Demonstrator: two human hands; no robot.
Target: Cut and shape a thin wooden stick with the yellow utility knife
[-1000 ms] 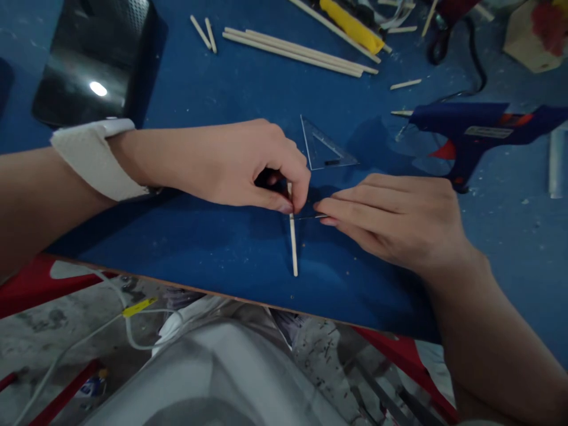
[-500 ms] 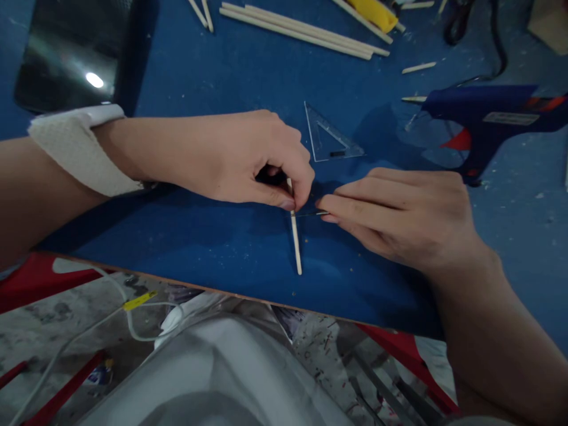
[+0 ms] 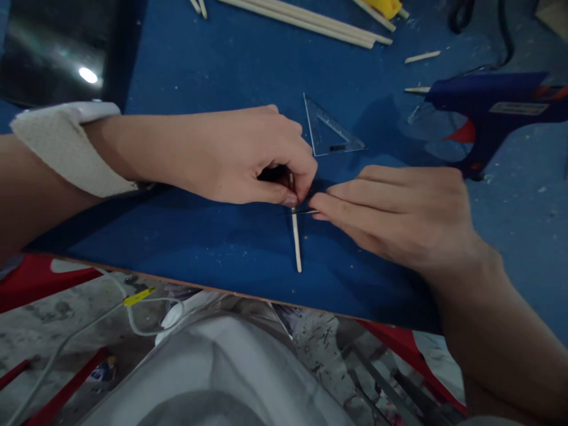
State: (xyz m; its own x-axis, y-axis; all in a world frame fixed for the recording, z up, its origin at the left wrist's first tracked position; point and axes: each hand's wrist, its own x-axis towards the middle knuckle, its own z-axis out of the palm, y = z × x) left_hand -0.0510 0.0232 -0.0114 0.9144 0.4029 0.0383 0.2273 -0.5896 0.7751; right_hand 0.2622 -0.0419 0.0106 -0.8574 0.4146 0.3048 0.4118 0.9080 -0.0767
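Note:
My left hand (image 3: 261,151) is closed, pinching the upper part of a thin wooden stick (image 3: 297,245) between thumb and forefinger. The stick's lower end lies bare on the blue tabletop, pointing toward me. From the right, my right hand (image 3: 399,213) grips a thin metal blade (image 3: 307,211) in its fingertips. That blade lies across the stick just below my left thumb; most of it is hidden by my right fingers, so its exact kind does not show. Just beyond both hands rests a clear triangular ruler (image 3: 316,139).
A blue glue gun (image 3: 492,106) with a red trigger lies at the right. Long wooden sticks (image 3: 306,23) and a short stick piece (image 3: 422,57) are at the back. A dark glossy device (image 3: 53,53) occupies the far left. The table's front edge (image 3: 213,288) runs before my lap.
My right hand has slid left with the blade, closer to the stick and my left fingers. The left hand keeps its pinch. The view has shifted slightly.

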